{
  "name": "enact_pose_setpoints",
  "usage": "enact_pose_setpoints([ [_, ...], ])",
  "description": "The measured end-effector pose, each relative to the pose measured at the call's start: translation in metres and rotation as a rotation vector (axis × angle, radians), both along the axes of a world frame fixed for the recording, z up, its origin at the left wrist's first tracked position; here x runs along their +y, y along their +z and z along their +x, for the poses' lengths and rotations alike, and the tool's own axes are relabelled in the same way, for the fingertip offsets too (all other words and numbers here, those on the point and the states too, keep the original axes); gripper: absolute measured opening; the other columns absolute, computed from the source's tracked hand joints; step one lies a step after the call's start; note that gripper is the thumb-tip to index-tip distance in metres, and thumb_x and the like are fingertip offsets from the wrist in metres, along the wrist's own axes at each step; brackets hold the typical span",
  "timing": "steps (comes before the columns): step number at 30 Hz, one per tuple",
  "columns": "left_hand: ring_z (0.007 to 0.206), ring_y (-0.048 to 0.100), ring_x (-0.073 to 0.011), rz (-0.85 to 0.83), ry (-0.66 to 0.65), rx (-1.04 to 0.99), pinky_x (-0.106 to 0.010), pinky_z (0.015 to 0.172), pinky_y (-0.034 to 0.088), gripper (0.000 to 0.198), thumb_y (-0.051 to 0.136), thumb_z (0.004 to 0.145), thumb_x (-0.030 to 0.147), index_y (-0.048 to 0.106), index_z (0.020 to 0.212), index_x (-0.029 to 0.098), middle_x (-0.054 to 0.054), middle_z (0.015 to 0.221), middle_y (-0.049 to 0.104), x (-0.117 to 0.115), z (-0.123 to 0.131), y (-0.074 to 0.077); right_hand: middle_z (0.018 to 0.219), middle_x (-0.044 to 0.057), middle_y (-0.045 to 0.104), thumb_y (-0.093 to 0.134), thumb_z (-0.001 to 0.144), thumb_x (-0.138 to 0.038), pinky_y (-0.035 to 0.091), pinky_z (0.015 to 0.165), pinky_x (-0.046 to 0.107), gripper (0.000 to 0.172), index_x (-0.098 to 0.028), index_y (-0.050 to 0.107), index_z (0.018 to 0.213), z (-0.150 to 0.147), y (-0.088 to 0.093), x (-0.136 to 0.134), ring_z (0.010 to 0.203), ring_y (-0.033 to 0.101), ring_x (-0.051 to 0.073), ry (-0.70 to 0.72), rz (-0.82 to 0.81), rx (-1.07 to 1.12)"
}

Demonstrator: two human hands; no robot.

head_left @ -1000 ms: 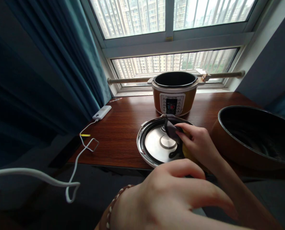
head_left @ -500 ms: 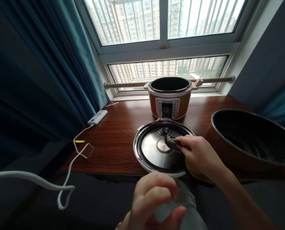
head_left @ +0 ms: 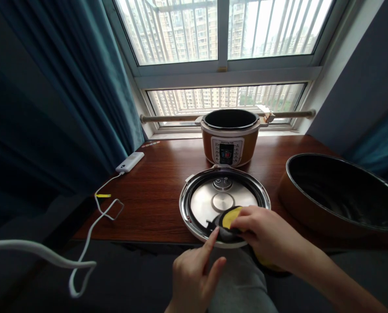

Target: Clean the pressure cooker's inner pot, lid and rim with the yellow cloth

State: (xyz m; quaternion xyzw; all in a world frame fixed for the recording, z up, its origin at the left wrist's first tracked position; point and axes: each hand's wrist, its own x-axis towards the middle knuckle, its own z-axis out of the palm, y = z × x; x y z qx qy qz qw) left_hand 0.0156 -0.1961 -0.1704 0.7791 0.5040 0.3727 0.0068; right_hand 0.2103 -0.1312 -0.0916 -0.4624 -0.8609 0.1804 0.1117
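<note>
A round steel cooker lid (head_left: 213,200) lies upside down at the near edge of the wooden table (head_left: 158,191). My right hand (head_left: 265,237) is closed on a yellow and dark cloth (head_left: 229,219) and presses it on the lid's near rim. Just below, my left hand (head_left: 194,274) has its forefinger stretched to the lid's front edge beside the cloth, with the thumb apart; it holds nothing. Behind the lid stands an orange electric cooker (head_left: 230,138) with no lid on it.
A large dark bowl-shaped pot (head_left: 340,193) sits at the right of the table. A white power bank (head_left: 129,161) with a white cable (head_left: 92,217) lies at the left, the cable hanging off the edge. Teal curtains (head_left: 66,87) and a barred window (head_left: 220,39) are behind.
My right hand has drawn the cloth from the lid's centre knob down to its near rim. My left hand has sunk lower and now points a finger at the lid's edge.
</note>
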Motion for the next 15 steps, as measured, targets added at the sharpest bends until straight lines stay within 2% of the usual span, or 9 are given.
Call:
enact_pose_setpoints([
  [2, 0.042, 0.05, -0.0077, 0.005, 0.014, 0.019, -0.018, 0.042, 0.035, 0.045, 0.043, 0.088, 0.042, 0.055, 0.119, 0.012, 0.004, 0.047, 0.051, 0.0, 0.002, -0.003, 0.082, 0.001, 0.064, 0.051, 0.075, -0.012, 0.037, 0.066, 0.022, 0.023, -0.026, 0.069, 0.08, -0.003, -0.005, -0.003, 0.076, 0.057, 0.014, 0.031, -0.022, -0.045],
  [4, 0.041, 0.05, -0.0077, 0.007, 0.014, 0.018, -0.018, 0.042, 0.034, 0.044, 0.041, 0.089, 0.043, 0.056, 0.118, 0.012, 0.004, 0.047, 0.052, -0.002, 0.003, -0.006, 0.081, 0.002, 0.064, 0.049, 0.073, -0.01, 0.037, 0.065, 0.024, 0.025, -0.025, 0.069, 0.076, 0.0, -0.008, 0.001, 0.076, 0.058, 0.016, -0.008, -0.009, -0.13],
  [9, 0.042, 0.051, -0.0075, -0.003, -0.002, 0.007, -0.018, 0.043, 0.035, 0.043, 0.041, 0.089, 0.04, 0.055, 0.119, 0.013, 0.003, 0.047, 0.053, -0.003, 0.007, -0.008, 0.081, 0.007, 0.067, 0.043, 0.069, -0.003, 0.037, 0.064, 0.029, 0.037, -0.023, 0.071, 0.082, 0.021, -0.01, 0.043, 0.08, 0.06, 0.022, -0.238, 0.05, -0.374],
  [12, 0.042, 0.051, -0.0077, 0.0, -0.015, -0.003, -0.018, 0.043, 0.034, 0.042, 0.041, 0.089, 0.039, 0.055, 0.119, 0.013, 0.003, 0.048, 0.053, -0.003, 0.01, -0.009, 0.081, 0.011, 0.065, 0.04, 0.075, -0.005, 0.036, 0.06, 0.029, 0.035, -0.021, 0.07, 0.084, 0.029, -0.008, 0.07, 0.078, 0.059, 0.022, -0.411, 0.184, -0.441],
  [15, 0.041, 0.051, -0.0073, -0.012, -0.03, -0.033, -0.019, 0.043, 0.034, 0.043, 0.041, 0.089, 0.04, 0.055, 0.119, 0.012, 0.004, 0.046, 0.051, -0.002, 0.011, -0.011, 0.082, 0.012, 0.062, 0.039, 0.082, -0.011, 0.034, 0.057, 0.028, 0.03, -0.018, 0.069, 0.085, 0.027, 0.001, 0.085, 0.076, 0.056, 0.022, -0.547, 0.423, -0.42],
])
